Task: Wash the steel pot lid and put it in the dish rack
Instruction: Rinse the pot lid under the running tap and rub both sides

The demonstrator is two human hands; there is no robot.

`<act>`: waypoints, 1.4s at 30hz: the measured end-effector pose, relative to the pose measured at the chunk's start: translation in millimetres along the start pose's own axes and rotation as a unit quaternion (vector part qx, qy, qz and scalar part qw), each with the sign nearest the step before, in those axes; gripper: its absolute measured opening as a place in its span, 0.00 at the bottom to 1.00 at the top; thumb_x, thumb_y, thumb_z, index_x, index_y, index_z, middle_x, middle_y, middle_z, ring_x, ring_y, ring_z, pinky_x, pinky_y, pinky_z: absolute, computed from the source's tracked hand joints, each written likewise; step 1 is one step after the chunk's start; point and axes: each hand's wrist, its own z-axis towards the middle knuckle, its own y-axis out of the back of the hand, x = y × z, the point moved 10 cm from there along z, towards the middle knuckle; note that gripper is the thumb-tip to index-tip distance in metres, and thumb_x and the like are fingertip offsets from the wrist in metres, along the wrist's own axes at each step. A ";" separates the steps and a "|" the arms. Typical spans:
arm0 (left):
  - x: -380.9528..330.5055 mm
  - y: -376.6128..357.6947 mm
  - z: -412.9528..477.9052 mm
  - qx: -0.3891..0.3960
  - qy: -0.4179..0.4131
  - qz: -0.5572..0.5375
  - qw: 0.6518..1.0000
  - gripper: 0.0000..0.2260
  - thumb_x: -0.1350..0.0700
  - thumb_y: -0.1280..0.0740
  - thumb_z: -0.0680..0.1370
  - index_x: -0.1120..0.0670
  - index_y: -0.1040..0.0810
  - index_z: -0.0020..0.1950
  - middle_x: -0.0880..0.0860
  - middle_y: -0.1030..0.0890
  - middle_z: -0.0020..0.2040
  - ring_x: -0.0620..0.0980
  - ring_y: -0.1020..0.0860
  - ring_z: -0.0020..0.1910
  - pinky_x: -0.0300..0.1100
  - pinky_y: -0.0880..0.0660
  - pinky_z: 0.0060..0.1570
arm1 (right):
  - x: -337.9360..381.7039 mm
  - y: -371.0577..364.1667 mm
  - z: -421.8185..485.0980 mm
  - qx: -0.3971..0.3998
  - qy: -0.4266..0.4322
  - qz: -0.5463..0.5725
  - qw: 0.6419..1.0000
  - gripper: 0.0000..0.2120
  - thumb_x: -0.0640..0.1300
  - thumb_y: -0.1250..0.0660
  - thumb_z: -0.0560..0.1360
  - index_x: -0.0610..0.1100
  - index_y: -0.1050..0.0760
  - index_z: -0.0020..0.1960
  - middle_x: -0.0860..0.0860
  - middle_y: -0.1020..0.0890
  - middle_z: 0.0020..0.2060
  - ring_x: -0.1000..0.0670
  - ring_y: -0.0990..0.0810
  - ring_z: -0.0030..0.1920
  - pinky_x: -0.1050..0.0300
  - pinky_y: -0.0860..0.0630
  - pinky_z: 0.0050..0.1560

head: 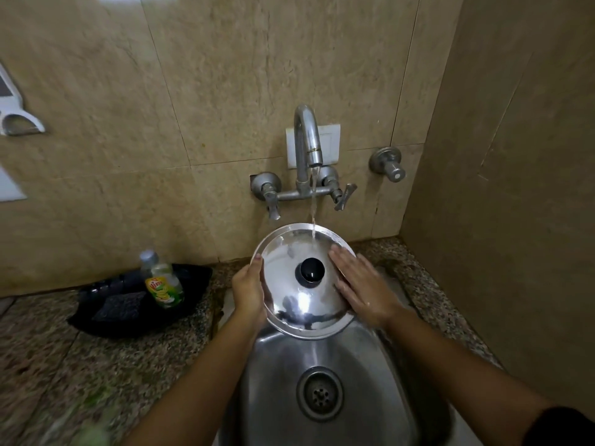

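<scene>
The steel pot lid (291,294), round and shiny with a black knob in its middle, is held tilted over the steel sink (280,365). Water from the tap (307,146) runs onto the lid's upper edge. My left hand (249,292) grips the lid's left rim. My right hand (360,286) lies flat, fingers together, on the lid's right side. No dish rack shows in this view.
A black tray (193,278) with a green dish-soap bottle (164,286) and a dark scrub pad (119,305) sits on the granite counter (64,365) to the left. A wall valve (388,164) is to the tap's right. The side wall stands close on the right.
</scene>
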 end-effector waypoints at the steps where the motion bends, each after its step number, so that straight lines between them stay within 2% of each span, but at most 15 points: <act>1: 1.0 -2.8 -2.0 -0.004 0.001 -0.001 1.000 0.11 0.53 0.35 0.78 0.57 0.20 0.40 0.52 0.19 0.34 0.52 0.22 0.35 0.43 0.25 0.38 | 2.8 3.9 10.7 -0.024 -0.015 0.034 0.999 0.24 0.51 0.51 0.82 0.50 0.49 0.77 0.55 0.47 0.77 0.56 0.51 0.77 0.49 0.51 0.76; 5: 15.6 -4.8 -8.8 -0.067 0.062 -0.014 0.996 0.14 0.50 0.37 0.79 0.62 0.22 0.49 0.54 0.24 0.32 0.52 0.26 0.29 0.41 0.27 0.28 | 17.0 4.6 48.8 -0.081 -0.124 0.156 0.977 0.21 0.49 0.50 0.82 0.44 0.32 0.71 0.48 0.28 0.70 0.49 0.35 0.73 0.49 0.42 0.74; 7: 25.8 -4.6 -12.7 -0.085 0.120 -0.052 0.988 0.16 0.49 0.37 0.79 0.61 0.22 0.54 0.57 0.21 0.39 0.56 0.24 0.34 0.46 0.24 0.34 | 22.4 6.9 60.0 -0.091 -0.163 0.097 0.978 0.19 0.49 0.49 0.82 0.46 0.27 0.66 0.47 0.22 0.63 0.47 0.27 0.65 0.48 0.35 0.69; 10: 33.2 -4.7 -15.6 -0.102 0.170 -0.117 0.973 0.18 0.48 0.37 0.79 0.60 0.25 0.60 0.62 0.21 0.58 0.62 0.21 0.50 0.61 0.24 0.50 | 45.2 13.7 78.5 -0.089 -0.126 -0.028 0.988 0.19 0.50 0.53 0.81 0.48 0.24 0.57 0.47 0.19 0.53 0.45 0.22 0.54 0.48 0.28 0.57; 13: 33.8 -7.8 -16.4 -0.111 0.195 -0.144 0.964 0.19 0.47 0.37 0.78 0.60 0.26 0.61 0.62 0.24 0.63 0.65 0.24 0.59 0.66 0.28 0.57 | 45.5 11.5 92.2 -0.063 -0.114 -0.034 0.991 0.20 0.55 0.53 0.81 0.49 0.24 0.55 0.47 0.19 0.50 0.46 0.22 0.50 0.48 0.26 0.52; 17: 15.8 -19.9 -13.6 -0.100 0.135 -0.126 0.978 0.11 0.49 0.34 0.77 0.57 0.23 0.44 0.60 0.18 0.49 0.61 0.20 0.47 0.61 0.23 0.53 | 20.8 14.7 86.2 -0.071 -0.123 0.038 0.989 0.19 0.58 0.48 0.80 0.47 0.25 0.56 0.46 0.19 0.53 0.46 0.23 0.53 0.50 0.28 0.54; 20: 12.7 -33.7 -11.7 -0.074 0.110 -0.095 0.987 0.10 0.51 0.36 0.78 0.55 0.22 0.42 0.55 0.18 0.42 0.56 0.19 0.42 0.52 0.20 0.45 | 5.2 24.6 72.5 -0.128 -0.153 0.039 0.979 0.19 0.56 0.50 0.80 0.48 0.25 0.56 0.49 0.19 0.52 0.48 0.23 0.53 0.54 0.28 0.52; 22: 11.9 -37.8 -12.4 -0.061 0.092 -0.075 0.991 0.10 0.51 0.36 0.78 0.54 0.22 0.40 0.53 0.19 0.39 0.53 0.20 0.39 0.44 0.24 0.35 | 4.8 29.8 60.8 -0.167 -0.169 0.051 0.970 0.20 0.55 0.52 0.81 0.48 0.25 0.58 0.49 0.19 0.54 0.50 0.23 0.56 0.53 0.27 0.57; 25: 8.4 -34.2 -15.6 -0.035 0.052 -0.032 0.998 0.11 0.50 0.35 0.78 0.54 0.22 0.39 0.52 0.19 0.38 0.51 0.21 0.38 0.42 0.27 0.35 | 9.5 26.7 36.3 -0.198 -0.174 0.075 0.962 0.22 0.53 0.51 0.81 0.45 0.28 0.66 0.48 0.23 0.65 0.49 0.28 0.67 0.50 0.33 0.70; 28: -3.6 -23.7 -18.4 -0.002 -0.010 0.024 1.000 0.10 0.51 0.35 0.78 0.55 0.21 0.41 0.53 0.18 0.38 0.50 0.21 0.37 0.40 0.26 0.34 | 22.4 19.9 16.5 -0.206 -0.135 0.116 0.962 0.20 0.50 0.47 0.81 0.45 0.30 0.69 0.48 0.26 0.69 0.50 0.31 0.70 0.51 0.38 0.73; 32: -22.2 -8.7 -19.0 0.024 -0.072 0.078 0.994 0.12 0.52 0.36 0.78 0.55 0.20 0.38 0.52 0.19 0.34 0.48 0.22 0.32 0.34 0.24 0.30 | 42.8 1.5 32.1 -0.107 -0.082 0.156 0.979 0.23 0.51 0.49 0.81 0.47 0.38 0.75 0.52 0.37 0.75 0.58 0.46 0.75 0.53 0.47 0.76; 35: -28.0 -4.5 -19.3 0.051 -0.082 0.081 0.992 0.12 0.53 0.36 0.79 0.54 0.19 0.38 0.52 0.17 0.35 0.49 0.20 0.35 0.41 0.22 0.38 | 53.9 -10.8 60.3 0.010 -0.041 0.123 0.992 0.26 0.53 0.48 0.82 0.50 0.49 0.78 0.54 0.49 0.78 0.55 0.55 0.77 0.49 0.55 0.77; 38: -36.5 -9.7 -22.2 0.078 -0.114 0.110 0.984 0.11 0.54 0.36 0.79 0.55 0.18 0.41 0.50 0.16 0.33 0.46 0.18 0.33 0.40 0.21 0.36 | 52.7 -17.3 84.3 0.080 -0.048 0.030 0.995 0.36 0.63 0.47 0.79 0.53 0.62 0.78 0.52 0.61 0.78 0.50 0.63 0.77 0.44 0.63 0.75; 40: -39.5 -14.0 -24.2 0.096 -0.135 0.128 0.978 0.11 0.54 0.35 0.78 0.55 0.17 0.40 0.52 0.16 0.35 0.47 0.18 0.34 0.41 0.22 0.36 | 48.4 -11.1 94.1 0.066 -0.077 0.023 0.995 0.39 0.72 0.49 0.73 0.58 0.61 0.77 0.52 0.58 0.78 0.48 0.60 0.77 0.40 0.62 0.74; 42: -37.3 -11.3 -23.5 0.098 -0.138 0.137 0.976 0.12 0.52 0.35 0.78 0.54 0.18 0.37 0.51 0.16 0.34 0.45 0.18 0.34 0.39 0.21 0.34 | 36.2 2.4 95.3 0.023 -0.117 0.036 0.992 0.38 0.75 0.50 0.70 0.59 0.49 0.76 0.50 0.42 0.77 0.46 0.44 0.75 0.37 0.47 0.72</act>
